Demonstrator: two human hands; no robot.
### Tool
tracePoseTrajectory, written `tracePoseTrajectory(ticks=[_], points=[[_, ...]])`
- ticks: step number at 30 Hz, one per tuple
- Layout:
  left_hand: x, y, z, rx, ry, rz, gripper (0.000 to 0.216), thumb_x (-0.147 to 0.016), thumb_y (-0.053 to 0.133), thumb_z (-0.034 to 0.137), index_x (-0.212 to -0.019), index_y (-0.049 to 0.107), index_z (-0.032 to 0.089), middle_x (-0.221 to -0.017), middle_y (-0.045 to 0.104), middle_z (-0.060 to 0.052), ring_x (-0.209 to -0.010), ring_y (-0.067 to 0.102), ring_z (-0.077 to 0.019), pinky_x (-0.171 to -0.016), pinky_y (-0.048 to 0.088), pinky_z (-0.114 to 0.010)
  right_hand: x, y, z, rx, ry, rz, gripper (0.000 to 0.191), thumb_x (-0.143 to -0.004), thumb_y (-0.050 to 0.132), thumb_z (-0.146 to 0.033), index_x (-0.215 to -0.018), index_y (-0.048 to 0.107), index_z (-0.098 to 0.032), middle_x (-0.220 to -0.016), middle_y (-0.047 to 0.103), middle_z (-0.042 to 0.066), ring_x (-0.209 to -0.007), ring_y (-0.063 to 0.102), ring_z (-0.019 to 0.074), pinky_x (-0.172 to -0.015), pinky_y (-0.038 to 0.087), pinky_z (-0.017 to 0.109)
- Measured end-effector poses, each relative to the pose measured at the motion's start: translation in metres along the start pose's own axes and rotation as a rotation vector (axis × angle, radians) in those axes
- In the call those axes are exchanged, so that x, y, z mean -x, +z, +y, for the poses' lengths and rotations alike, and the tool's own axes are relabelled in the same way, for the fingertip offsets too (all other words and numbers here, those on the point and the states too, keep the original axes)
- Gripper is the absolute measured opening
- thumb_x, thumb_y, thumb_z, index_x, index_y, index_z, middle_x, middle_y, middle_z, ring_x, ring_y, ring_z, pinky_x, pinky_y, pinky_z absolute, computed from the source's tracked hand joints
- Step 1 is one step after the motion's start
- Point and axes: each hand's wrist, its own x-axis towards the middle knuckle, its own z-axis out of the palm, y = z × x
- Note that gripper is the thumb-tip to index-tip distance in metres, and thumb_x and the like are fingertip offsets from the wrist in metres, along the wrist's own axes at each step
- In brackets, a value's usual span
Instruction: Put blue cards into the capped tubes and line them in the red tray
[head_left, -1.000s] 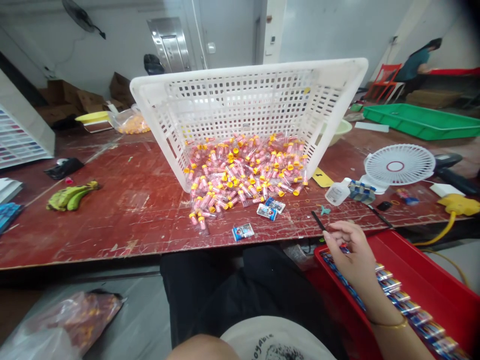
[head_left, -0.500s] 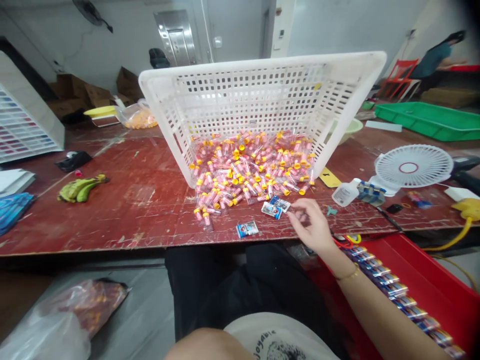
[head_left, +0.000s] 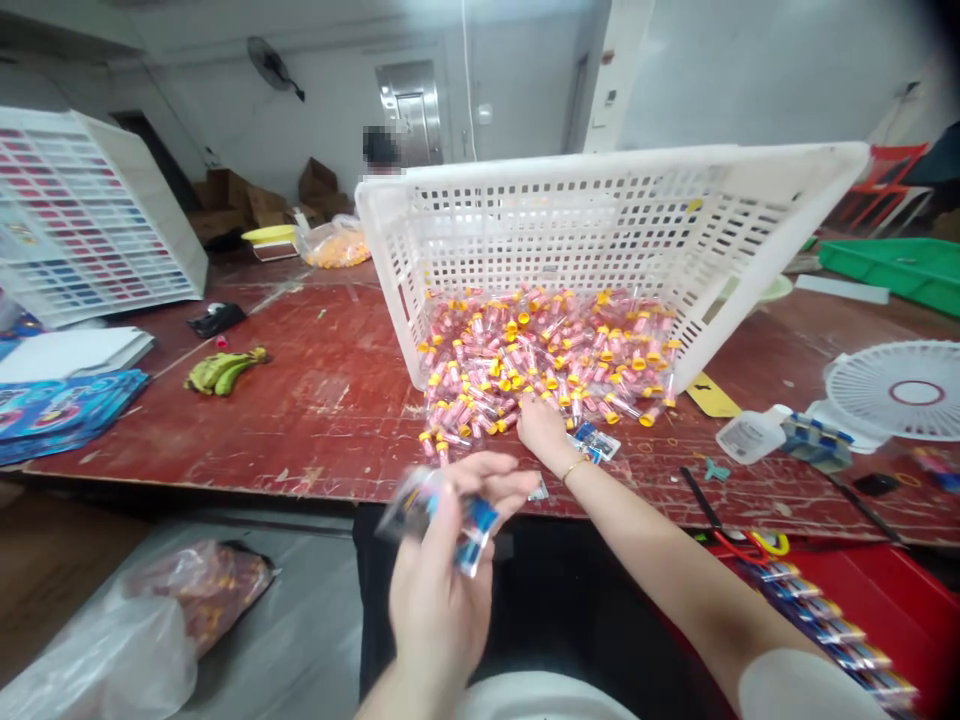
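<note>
My left hand (head_left: 450, 570) is raised in front of the table edge, its thumb closed over a small blue printed packet (head_left: 474, 535). A clear plastic piece also shows between the fingers, blurred by motion. My right hand (head_left: 543, 432) reaches to the front of a heap of clear tubes (head_left: 517, 365) with yellow caps and pink contents. Its fingers are curled down among the tubes, and what they grip is hidden. The heap spills out of a white basket (head_left: 795, 190) tipped on its side. More blue packets (head_left: 596, 442) lie beside my right wrist.
Left on the red table (head_left: 337, 350) are bananas (head_left: 225, 370), blue printed sheets (head_left: 67, 415) and a white crate (head_left: 150, 210). To the right are a white bottle (head_left: 750, 435), a fan (head_left: 907, 390), scissors (head_left: 724, 535) and a red tray (head_left: 862, 590) with a packet strip.
My left hand has come into view holding a blue packet. My right hand has moved left and forward from the loose packets to the tubes. The view has shifted left.
</note>
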Motion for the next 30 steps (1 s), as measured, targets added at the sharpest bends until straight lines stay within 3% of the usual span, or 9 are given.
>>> tracePoseTrajectory(ticks=[4,7,10,14,16,20,24,30], points=[[-0.023,-0.011,-0.012,0.076,-0.239,-0.106,0.027,-0.091,0.05,0.026,-0.107,0.063,0.009,-0.106,0.071,-0.015,-0.102,0.066,-0.0299,-0.092,0.05,-0.042,-0.004,0.001,-0.002,-0.091,0.075,0.014,0.031,-0.081,0.048,-0.005,-0.111,0.047,-0.008,-0.096,0.064,0.021,-0.094,0.062,0.0285,-0.078,0.046,0.035],[-0.029,-0.022,-0.018,0.064,-0.314,-0.124,0.035,-0.092,0.043,0.025,-0.114,0.059,0.005,-0.113,0.068,-0.02,-0.105,0.064,-0.0319,-0.091,0.051,-0.042,0.002,-0.014,0.006,-0.226,0.074,0.039,0.039,-0.078,0.056,-0.013,-0.114,0.042,-0.013,-0.091,0.064,0.014,-0.088,0.064,0.0264,-0.074,0.047,0.034],[-0.026,-0.028,-0.021,-0.017,-0.345,-0.167,0.036,-0.091,0.045,0.026,-0.117,0.059,0.005,-0.116,0.066,-0.02,-0.107,0.063,-0.0327,-0.085,0.054,-0.041,0.025,-0.035,0.02,-0.384,0.042,0.034,0.039,-0.081,0.055,-0.026,-0.114,0.035,-0.019,-0.079,0.062,0.002,-0.068,0.064,0.018,-0.061,0.049,0.028],[-0.02,-0.034,-0.031,-0.263,-0.366,-0.212,0.037,-0.085,0.062,0.031,-0.114,0.062,0.009,-0.11,0.07,-0.019,-0.1,0.066,-0.0316,-0.072,0.059,-0.036,0.078,-0.066,0.036,-0.917,0.017,-0.031,0.043,-0.079,0.059,-0.039,-0.112,0.036,-0.024,-0.071,0.057,-0.005,-0.048,0.055,0.0106,-0.044,0.042,0.021],[-0.018,-0.036,-0.039,-0.346,-0.355,-0.212,0.038,-0.081,0.067,0.035,-0.109,0.065,0.009,-0.102,0.072,-0.018,-0.094,0.069,-0.0304,-0.067,0.059,-0.034,0.104,-0.079,0.04,-1.177,0.044,-0.055,0.045,-0.074,0.067,-0.04,-0.108,0.042,-0.024,-0.073,0.058,-0.005,-0.048,0.054,0.0089,-0.044,0.042,0.02],[-0.013,-0.037,-0.054,-0.379,-0.367,-0.175,0.042,-0.072,0.073,0.042,-0.095,0.069,0.008,-0.089,0.074,-0.018,-0.084,0.071,-0.0298,-0.058,0.058,-0.03,0.137,-0.091,0.046,-1.307,0.172,-0.061,0.046,-0.069,0.074,-0.039,-0.104,0.049,-0.023,-0.077,0.063,-0.002,-0.054,0.056,0.0092,-0.047,0.043,0.019],[-0.013,-0.037,-0.062,-0.298,-0.439,-0.196,0.046,-0.067,0.077,0.044,-0.092,0.071,0.007,-0.096,0.072,-0.019,-0.086,0.07,-0.0291,-0.058,0.057,-0.029,0.147,-0.084,0.05,-1.323,0.241,-0.016,0.045,-0.067,0.077,-0.039,-0.101,0.052,-0.022,-0.084,0.066,0.002,-0.062,0.059,0.0124,-0.051,0.047,0.022],[-0.013,-0.041,-0.07,-0.233,-0.36,-0.153,0.038,-0.065,0.079,0.04,-0.085,0.068,0.009,-0.07,0.066,-0.006,-0.069,0.067,-0.021,-0.052,0.058,-0.029,0.15,-0.085,0.031,-1.461,0.223,-0.065,0.04,-0.067,0.076,-0.04,-0.096,0.051,-0.026,-0.083,0.065,0.003,-0.072,0.065,0.0201,-0.063,0.054,0.032]])
